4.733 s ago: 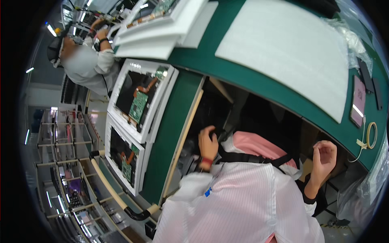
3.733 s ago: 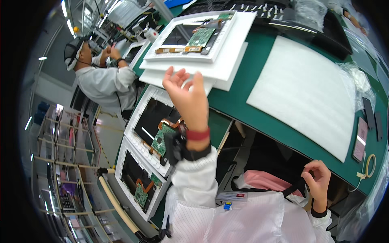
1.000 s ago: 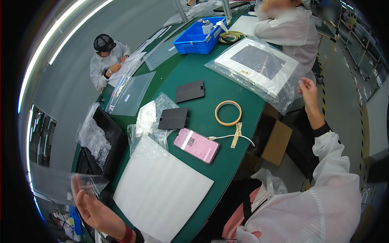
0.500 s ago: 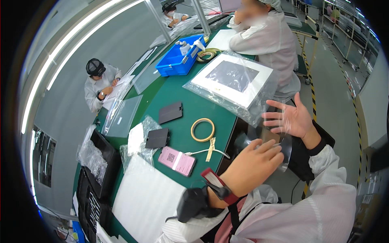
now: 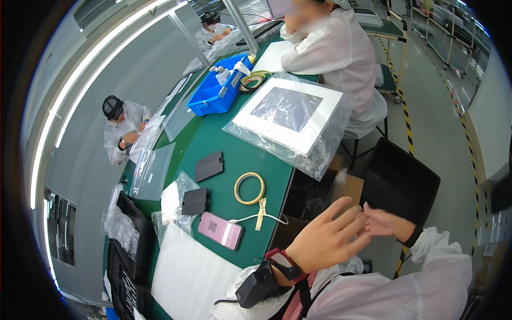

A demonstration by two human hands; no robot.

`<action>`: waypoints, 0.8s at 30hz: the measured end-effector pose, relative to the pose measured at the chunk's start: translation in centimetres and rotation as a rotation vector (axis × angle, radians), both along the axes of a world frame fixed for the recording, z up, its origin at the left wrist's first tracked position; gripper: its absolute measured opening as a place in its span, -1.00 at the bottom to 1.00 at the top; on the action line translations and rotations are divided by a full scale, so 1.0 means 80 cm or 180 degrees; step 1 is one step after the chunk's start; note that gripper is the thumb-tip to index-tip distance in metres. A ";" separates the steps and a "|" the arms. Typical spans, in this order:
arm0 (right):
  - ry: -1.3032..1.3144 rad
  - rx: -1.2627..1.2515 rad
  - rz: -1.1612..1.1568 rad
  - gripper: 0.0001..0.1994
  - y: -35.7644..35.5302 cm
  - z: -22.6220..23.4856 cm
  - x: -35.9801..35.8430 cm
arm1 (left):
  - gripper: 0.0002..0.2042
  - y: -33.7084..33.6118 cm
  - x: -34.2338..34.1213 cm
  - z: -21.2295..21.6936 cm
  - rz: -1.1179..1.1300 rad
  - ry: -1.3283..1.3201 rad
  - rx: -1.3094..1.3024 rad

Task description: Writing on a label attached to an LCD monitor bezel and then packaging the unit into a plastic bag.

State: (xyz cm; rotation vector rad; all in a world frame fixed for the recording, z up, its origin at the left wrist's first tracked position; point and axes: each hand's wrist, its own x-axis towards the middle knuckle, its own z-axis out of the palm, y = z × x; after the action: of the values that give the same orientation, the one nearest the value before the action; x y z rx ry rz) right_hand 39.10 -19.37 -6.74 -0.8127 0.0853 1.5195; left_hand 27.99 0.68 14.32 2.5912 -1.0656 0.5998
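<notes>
In front of my body, past the table's edge, both hands meet. My left hand has its fingers stretched out and apart, their tips close to my right hand. The fingers of the right hand are extended, partly hidden behind the left ones; I make out nothing held in either hand. Beyond the fingertips is a faint, blurred piece of clear film; whether it touches a hand I cannot tell. A black bin stands behind the right hand, and a brown cardboard box is beside it, below table height.
On the green table lie a bagged white-framed panel, a tape roll, a phone with a cable, dark plates, white foam sheet and a blue bin. A co-worker sits at the far side.
My right hand has lowered from a raised, spread palm toward the left fingertips. The clear film at the hands has mostly gone from sight. The view has shifted, showing more of the black bin.
</notes>
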 end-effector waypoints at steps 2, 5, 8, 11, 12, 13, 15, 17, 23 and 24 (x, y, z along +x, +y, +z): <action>-0.0164 0.0256 0.0308 -0.44 0.018 0.009 -0.032 | -0.89 -0.005 -0.006 0.004 -0.0040 -0.0014 -0.0164; 0.0202 0.0993 0.0009 -0.69 0.013 0.016 -0.057 | -0.89 -0.014 -0.002 0.003 -0.0240 -0.0123 -0.0441; 0.0404 0.1335 -0.0752 -0.77 0.006 -0.026 -0.039 | -0.91 -0.017 -0.003 0.005 -0.0210 -0.0132 -0.0308; -0.1188 0.0001 -0.1249 -0.77 -0.037 0.025 -0.001 | -0.88 -0.009 -0.001 -0.001 -0.0121 0.0067 -0.0112; -0.1627 -0.0309 -0.1458 -0.76 -0.057 0.044 0.012 | -0.83 -0.009 0.005 -0.004 -0.0158 0.0127 -0.0114; -0.2049 -0.0618 -0.1639 -0.76 -0.074 0.061 0.022 | -0.83 -0.010 0.012 -0.009 -0.0180 0.0132 -0.0124; -0.2568 -0.1017 -0.2054 -0.74 -0.098 0.103 0.034 | -0.83 -0.012 0.030 -0.021 -0.0245 0.0143 -0.0063; -0.2942 -0.1204 -0.2323 -0.71 -0.122 0.119 0.048 | -0.83 -0.015 0.049 -0.027 -0.0233 0.0253 -0.0041; -0.3910 -0.1908 -0.2783 -0.72 -0.193 0.167 0.086 | -0.84 0.002 0.129 -0.063 0.1668 -0.0439 -0.0145; -0.4052 -0.2071 -0.2741 -0.71 -0.213 0.158 0.103 | -0.88 -0.005 0.162 -0.075 0.1780 -0.0353 0.0038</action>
State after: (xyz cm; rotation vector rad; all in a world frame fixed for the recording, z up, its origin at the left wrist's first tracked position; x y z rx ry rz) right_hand 47.35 -36.37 5.91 -1.8280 -0.0286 -0.0288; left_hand 40.93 0.26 8.34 2.8958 -0.3510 0.8646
